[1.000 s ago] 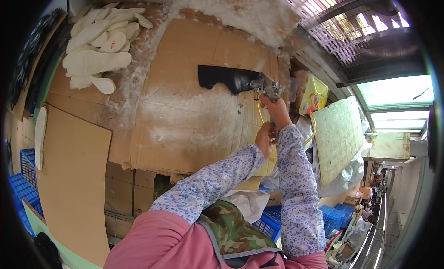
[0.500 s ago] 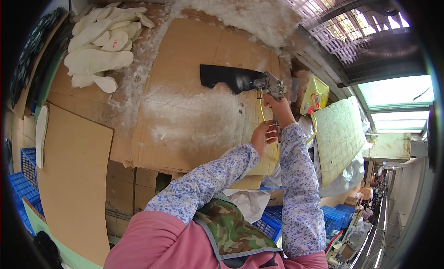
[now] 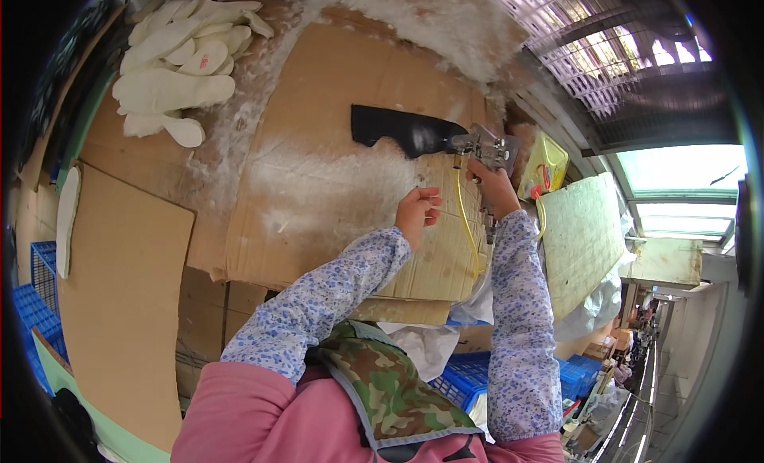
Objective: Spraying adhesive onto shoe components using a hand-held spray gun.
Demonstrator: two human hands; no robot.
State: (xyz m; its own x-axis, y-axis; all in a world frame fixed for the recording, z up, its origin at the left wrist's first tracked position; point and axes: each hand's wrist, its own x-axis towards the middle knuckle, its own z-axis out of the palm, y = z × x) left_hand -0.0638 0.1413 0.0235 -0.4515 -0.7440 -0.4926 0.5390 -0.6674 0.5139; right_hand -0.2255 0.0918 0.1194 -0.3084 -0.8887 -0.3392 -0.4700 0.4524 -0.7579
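My right hand [image 3: 495,188] is closed round the handle of a metal spray gun [image 3: 495,148], and a thin yellow hose [image 3: 462,204] hangs from the gun. Left of the gun's front end lies a flat black piece of material [image 3: 402,131] with a notched lower edge and a whitish patch. The gun's front overlaps the right end of that piece in this view; whether they touch I cannot tell. My left hand [image 3: 418,214] hovers over the cardboard sheet [image 3: 318,188], holding nothing, its fingers loosely bent and apart. Patterned sleeves cover both forearms.
Cream insole-shaped pieces [image 3: 175,89] are heaped at the far left. White fibrous residue coats the cardboard and the back edge. A yellow container [image 3: 549,162] and a stained board [image 3: 585,240] stand at right. Below are blue crates [image 3: 463,375]; a large cardboard panel [image 3: 119,296] stands at left.
My left hand has moved left, away from my right wrist and the gun's lower part. My right hand and the gun sit slightly further right in the picture, and the view has shifted a little.
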